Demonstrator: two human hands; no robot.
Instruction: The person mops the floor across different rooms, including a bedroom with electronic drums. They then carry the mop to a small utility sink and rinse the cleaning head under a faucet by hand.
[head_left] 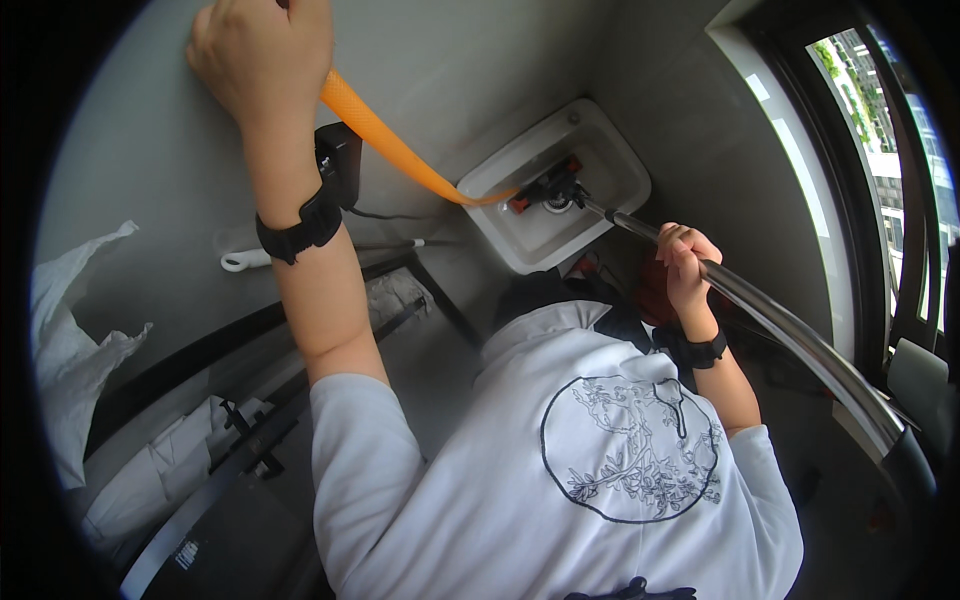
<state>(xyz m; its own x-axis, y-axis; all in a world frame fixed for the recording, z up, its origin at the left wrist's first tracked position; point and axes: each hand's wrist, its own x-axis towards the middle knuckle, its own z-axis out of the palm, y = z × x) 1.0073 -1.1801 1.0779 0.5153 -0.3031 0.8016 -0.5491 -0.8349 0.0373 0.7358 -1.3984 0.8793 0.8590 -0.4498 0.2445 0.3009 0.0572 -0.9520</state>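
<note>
My right hand [688,262] is closed round a shiny metal pole [790,335]. The pole slants down to a black head with red-orange ends [550,185], which lies inside a white sink [640,170]. High at the upper left, my left hand [250,55] is curled shut near the picture's edge. What its fingers hold is hidden, though a bit of something dark shows beside them. An orange flexible hose [390,145] runs from behind my left wrist down over the sink's rim, its lower end beside the black head.
A black box with a cord [338,165] is on the grey wall behind my left forearm. Below it lies a white-handled tool [245,261]. Crumpled white sheets [80,330] and a dark frame [230,330] stand at left. A dark-framed window [865,150] is at right.
</note>
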